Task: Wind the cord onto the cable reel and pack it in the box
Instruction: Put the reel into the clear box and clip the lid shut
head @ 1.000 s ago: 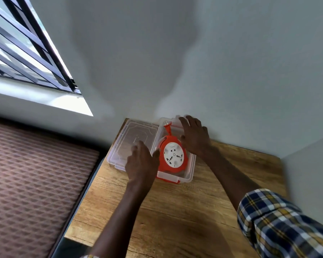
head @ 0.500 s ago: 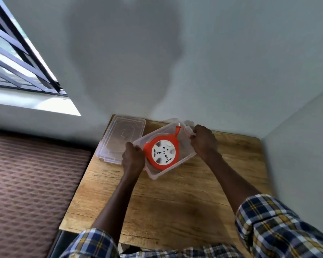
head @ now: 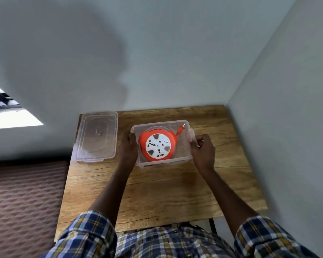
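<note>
Presently left hand and right hand grip box ends; lid lies at 9 o'clock, apart.

Both forearms reach up from the bottom of the frame toward its middle. The left hand and the right hand face each other, fingers curled in a grip.

My wooden table sits in a corner of pale grey walls. A bright window lies left, above a brown patterned floor.
</note>
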`<state>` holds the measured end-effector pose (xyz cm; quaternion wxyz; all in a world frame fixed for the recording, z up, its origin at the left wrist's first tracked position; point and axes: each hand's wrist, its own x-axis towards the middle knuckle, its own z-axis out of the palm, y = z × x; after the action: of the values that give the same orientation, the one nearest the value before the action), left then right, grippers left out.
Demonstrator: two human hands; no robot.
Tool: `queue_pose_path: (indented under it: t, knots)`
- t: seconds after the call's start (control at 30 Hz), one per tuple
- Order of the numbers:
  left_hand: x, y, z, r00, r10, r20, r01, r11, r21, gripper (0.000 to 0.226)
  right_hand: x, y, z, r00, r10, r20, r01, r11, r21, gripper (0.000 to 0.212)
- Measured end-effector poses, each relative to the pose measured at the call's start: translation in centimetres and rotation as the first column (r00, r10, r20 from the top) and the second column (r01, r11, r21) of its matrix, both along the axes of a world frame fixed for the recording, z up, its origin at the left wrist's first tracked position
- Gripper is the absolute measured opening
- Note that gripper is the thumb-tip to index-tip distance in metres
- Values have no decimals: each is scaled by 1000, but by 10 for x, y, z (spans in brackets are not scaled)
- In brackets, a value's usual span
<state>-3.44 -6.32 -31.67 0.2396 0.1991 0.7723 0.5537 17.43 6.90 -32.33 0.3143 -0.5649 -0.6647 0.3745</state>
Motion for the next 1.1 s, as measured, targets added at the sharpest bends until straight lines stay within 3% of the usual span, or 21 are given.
queue_pose_path:
  t: [0.2,0.27,0.33,0.47,0.6,0.77,0.83,0.93,1.0,1.1]
  knots:
    - [-5,-4,-12,993,116,37,-117,993,20,39,-4,-4,4,997,-38,69,37,999,16,21]
    - [-12,-13,-16,978,210,-16,-210,977,32,32,-9,-6,11,974,-116,195,87,985,148,28]
    - [-27,-26,-16,951,299,-83,-297,954,44,24,-23,-9,22,959,-170,225,86,936,342,31]
    - [-66,-59,-11,861,463,-209,-480,876,-36,25,-83,-29,49,980,125,153,-182,872,454,21]
    - [-94,-85,-15,812,495,-311,-574,775,-265,38,-170,-56,72,857,512,58,-505,813,289,21]
    - [-128,-107,-33,868,413,-276,-495,682,-539,53,-269,-78,65,660,711,241,-743,666,70,28]
    - [-139,-114,-42,907,349,-237,-420,682,-599,47,-301,-83,50,574,733,364,-757,644,-104,43]
    - [-147,-123,-51,927,295,-234,-376,702,-605,31,-326,-85,24,489,742,459,-640,662,-390,70]
    - [-153,-129,-54,921,293,-258,-390,705,-592,22,-332,-87,11,487,732,477,-588,678,-440,71]
    - [-160,-137,-54,912,311,-266,-409,733,-543,15,-329,-92,-1,569,684,458,-578,728,-369,66]
